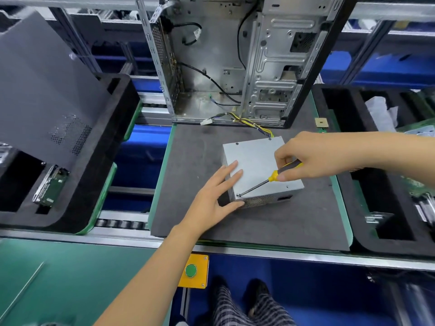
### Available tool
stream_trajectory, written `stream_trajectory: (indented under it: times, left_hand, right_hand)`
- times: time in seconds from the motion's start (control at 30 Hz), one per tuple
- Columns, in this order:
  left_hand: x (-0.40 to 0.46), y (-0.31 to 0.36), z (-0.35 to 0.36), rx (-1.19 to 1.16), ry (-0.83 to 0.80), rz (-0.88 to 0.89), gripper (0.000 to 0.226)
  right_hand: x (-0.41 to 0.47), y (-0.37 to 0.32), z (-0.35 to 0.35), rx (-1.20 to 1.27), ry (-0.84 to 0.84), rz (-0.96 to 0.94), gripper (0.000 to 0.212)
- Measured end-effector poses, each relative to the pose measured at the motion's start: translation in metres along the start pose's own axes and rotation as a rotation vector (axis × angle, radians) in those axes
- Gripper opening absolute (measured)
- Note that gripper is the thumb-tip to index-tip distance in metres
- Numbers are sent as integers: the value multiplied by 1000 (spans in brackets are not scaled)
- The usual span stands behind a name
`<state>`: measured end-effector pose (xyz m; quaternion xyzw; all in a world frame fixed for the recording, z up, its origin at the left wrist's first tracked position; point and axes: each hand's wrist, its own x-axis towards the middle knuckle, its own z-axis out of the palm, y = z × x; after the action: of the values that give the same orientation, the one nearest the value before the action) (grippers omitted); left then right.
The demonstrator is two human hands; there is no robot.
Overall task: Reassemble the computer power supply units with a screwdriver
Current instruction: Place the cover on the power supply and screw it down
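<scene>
A silver power supply unit lies on the dark foam mat, its bundle of yellow and black wires running back toward the open computer case. My left hand rests on the unit's near left corner with fingers straight, thumb against the mesh side. My right hand grips a screwdriver with a yellow and black handle. Its tip sits on a screw at the near left corner of the lid.
Black foam trays stand left and right of the mat, the left one holding a grey side panel and a circuit board part. A yellow box with a green button hangs at the bench's front edge. A small chip lies at the back right.
</scene>
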<state>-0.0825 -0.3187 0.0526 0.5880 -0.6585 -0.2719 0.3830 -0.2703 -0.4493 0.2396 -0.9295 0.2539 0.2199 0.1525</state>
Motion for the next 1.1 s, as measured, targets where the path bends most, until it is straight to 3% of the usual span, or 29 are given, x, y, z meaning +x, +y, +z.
stream_trajectory:
  times: [0.77,0.9,1.1]
  left_hand:
    - [0,2,1,45,-11,-18,69]
    - [-1,1,2,51,-6,-7,70]
    - [0,-1,3,79,-13,-14,70]
  right_hand:
    - [19,-19,-16,-190,-26,-39,34]
    - [22,-27,-23,-294,-9,-55,27]
    - [29,-42,-23,-692,110,-130,34]
